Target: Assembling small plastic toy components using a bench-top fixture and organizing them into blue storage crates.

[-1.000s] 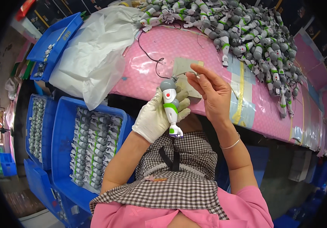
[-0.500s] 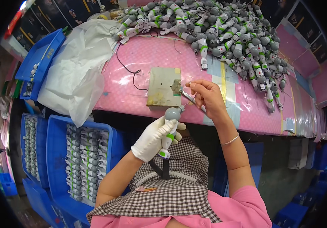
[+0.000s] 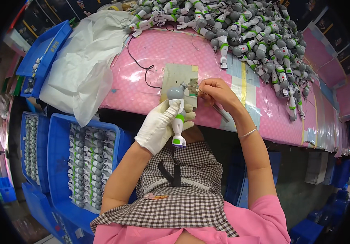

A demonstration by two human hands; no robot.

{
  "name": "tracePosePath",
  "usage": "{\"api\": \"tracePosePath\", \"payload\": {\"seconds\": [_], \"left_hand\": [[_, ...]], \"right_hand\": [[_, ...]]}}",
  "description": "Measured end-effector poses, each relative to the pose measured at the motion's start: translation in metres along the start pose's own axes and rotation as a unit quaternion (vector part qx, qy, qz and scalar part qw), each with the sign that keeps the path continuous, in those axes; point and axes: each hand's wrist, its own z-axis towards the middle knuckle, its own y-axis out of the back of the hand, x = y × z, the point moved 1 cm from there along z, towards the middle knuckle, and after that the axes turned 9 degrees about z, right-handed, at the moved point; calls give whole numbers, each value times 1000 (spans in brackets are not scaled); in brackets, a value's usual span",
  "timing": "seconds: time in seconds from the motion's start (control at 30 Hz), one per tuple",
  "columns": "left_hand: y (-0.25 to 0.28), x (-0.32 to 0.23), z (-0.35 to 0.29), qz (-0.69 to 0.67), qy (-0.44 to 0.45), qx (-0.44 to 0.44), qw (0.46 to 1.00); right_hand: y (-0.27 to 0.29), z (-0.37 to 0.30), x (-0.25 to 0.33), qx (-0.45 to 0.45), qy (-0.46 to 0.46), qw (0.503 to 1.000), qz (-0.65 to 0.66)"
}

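Observation:
A toy arm [image 3: 178,123] in white, green and grey, with a round grey shoulder, is gripped by my gloved left hand [image 3: 157,126]. It hangs hand end toward me, its shoulder over the front of a pale metal box [image 3: 172,73]. My bare right hand [image 3: 215,91] is closed in a pinch beside the box's green-and-metal contact patch [image 3: 193,86]. A thin wire runs from the toy arm's shoulder to those fingertips; its end is hidden. Below the right palm, a slim metal tool [image 3: 222,114] sticks out; whether the hand holds it, I cannot tell.
A large heap of toy arms [image 3: 260,44] covers the far right of the pink padded table [image 3: 122,87]. White plastic sheeting [image 3: 79,69] drapes its left side. At lower left, a blue crate [image 3: 55,162] holds rows of toy arms. A black cable [image 3: 136,61] reaches the box.
My left hand has lifted the toy arm up and away from me, bringing its shoulder over the box. The right hand has turned lower and drawn its pinch nearer the contact patch.

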Motion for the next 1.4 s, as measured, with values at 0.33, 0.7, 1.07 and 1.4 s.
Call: {"api": "tracePosePath", "payload": {"seconds": [0.33,0.7,1.07,1.4], "left_hand": [[14,6,10,-27,-25,2,999],[110,2,-97,297,-272,-286,870],[349,177,-442,759,251,-485,354],[367,230,-448,689,291,-506,429]], "right_hand": [[-11,3,5,-23,-18,999,-36],[-18,-28,21,-128,229,942,-209],[-70,25,34,-146,294,921,-208],[-45,69,11,-118,200,960,-157]]}}
